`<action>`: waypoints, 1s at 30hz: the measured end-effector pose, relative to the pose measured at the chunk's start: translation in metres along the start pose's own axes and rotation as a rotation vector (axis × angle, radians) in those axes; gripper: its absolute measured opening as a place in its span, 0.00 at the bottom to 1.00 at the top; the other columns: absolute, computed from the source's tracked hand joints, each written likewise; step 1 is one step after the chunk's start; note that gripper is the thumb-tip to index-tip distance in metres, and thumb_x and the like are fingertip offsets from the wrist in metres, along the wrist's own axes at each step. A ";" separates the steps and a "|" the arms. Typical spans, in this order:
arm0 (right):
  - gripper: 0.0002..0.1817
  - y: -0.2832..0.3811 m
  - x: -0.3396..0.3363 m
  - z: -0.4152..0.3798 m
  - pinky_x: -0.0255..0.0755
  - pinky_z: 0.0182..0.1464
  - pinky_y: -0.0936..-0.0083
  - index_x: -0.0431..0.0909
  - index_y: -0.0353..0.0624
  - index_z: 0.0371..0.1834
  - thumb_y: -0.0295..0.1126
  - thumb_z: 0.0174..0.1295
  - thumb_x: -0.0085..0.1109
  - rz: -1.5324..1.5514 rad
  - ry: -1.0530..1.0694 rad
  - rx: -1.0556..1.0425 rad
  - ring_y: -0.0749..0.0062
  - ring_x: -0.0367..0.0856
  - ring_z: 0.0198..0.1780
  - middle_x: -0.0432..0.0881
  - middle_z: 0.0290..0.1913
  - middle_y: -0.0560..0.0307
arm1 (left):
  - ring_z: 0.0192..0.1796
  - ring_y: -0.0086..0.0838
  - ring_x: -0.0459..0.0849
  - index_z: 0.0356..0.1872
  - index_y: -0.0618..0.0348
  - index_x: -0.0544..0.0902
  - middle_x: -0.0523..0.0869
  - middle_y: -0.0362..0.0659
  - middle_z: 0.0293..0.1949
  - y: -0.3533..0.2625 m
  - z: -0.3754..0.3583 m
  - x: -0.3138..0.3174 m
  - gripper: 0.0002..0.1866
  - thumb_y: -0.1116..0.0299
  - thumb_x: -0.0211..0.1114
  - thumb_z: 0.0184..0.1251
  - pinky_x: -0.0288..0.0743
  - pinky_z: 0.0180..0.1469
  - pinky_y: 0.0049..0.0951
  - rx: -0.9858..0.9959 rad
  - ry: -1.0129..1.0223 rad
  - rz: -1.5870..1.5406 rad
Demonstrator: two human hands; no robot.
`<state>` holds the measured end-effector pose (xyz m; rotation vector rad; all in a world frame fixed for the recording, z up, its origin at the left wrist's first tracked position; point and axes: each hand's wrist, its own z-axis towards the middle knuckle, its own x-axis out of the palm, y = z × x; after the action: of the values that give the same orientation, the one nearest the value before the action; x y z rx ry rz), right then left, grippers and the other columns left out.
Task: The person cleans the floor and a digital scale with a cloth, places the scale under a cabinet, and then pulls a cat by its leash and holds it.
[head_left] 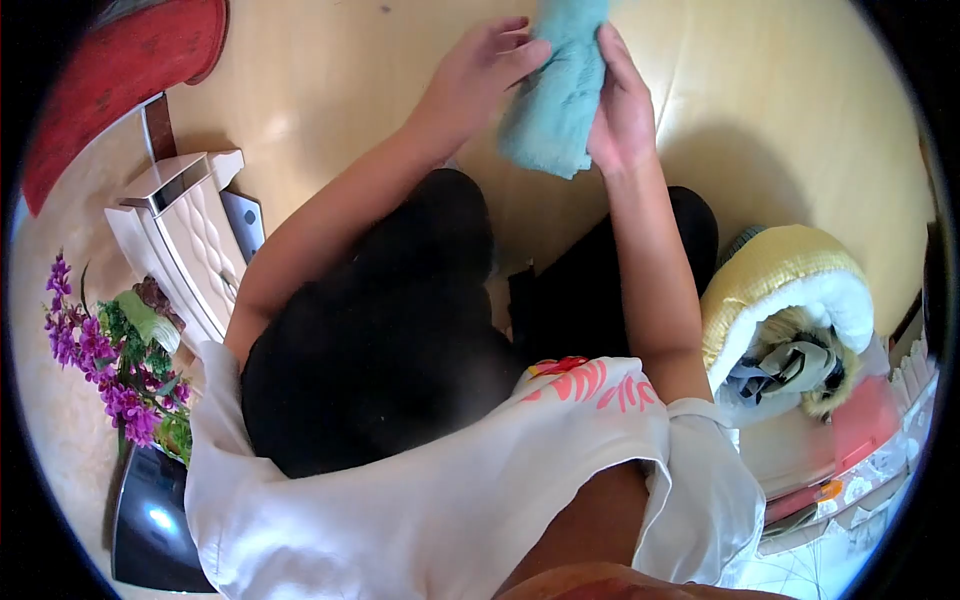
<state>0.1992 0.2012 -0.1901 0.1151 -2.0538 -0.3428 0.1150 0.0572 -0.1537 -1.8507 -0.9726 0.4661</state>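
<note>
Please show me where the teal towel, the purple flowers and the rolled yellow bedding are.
teal towel (556, 95): head view, middle of the cloth between both hands.
purple flowers (95, 345): head view, blossom cluster at left.
rolled yellow bedding (775, 272): head view, its yellow outer layer.

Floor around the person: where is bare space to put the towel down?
Bare floor lies left of the left hand, between it and the red thing. Another bare patch lies right of the right hand, above the rolled bedding. Both hands hold the towel. It is crowded beside the white cabinet, the flowers and the bedding.
</note>
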 end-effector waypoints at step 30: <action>0.10 0.000 0.008 -0.007 0.66 0.45 0.84 0.73 0.40 0.50 0.35 0.77 0.50 -0.935 -0.264 -0.342 0.84 0.68 0.39 0.74 0.37 0.64 | 0.65 0.37 0.76 0.66 0.55 0.67 0.77 0.44 0.62 0.006 0.009 -0.011 0.22 0.56 0.51 0.80 0.67 0.68 0.46 -0.120 0.042 -0.563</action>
<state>0.2014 0.1978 -0.1800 0.8640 -2.0411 -1.3273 0.1044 0.0521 -0.1642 -1.5859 -1.4512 0.0261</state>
